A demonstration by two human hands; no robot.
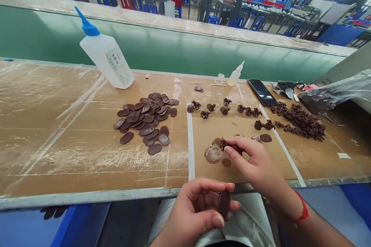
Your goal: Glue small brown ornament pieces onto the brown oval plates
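My left hand (197,210) is closed on a brown oval leather piece (223,203), held on edge below the table's front edge. My right hand (251,162) reaches over the brown work sheet and pinches a small brown ornament (224,144) right beside a little clear glue dish (213,154). A heap of brown oval pieces (146,120) lies left of the white tape strip. Rows of small brown ornaments (224,107) lie beyond my right hand, and a larger heap of them (301,120) lies to the right.
A big squeeze bottle with a blue cap (106,52) stands tilted at the back left; a small bottle (235,74) and a phone (262,92) sit at the back. A plastic bag (336,92) lies far right. A green conveyor belt (174,48) runs behind; other people work beyond it.
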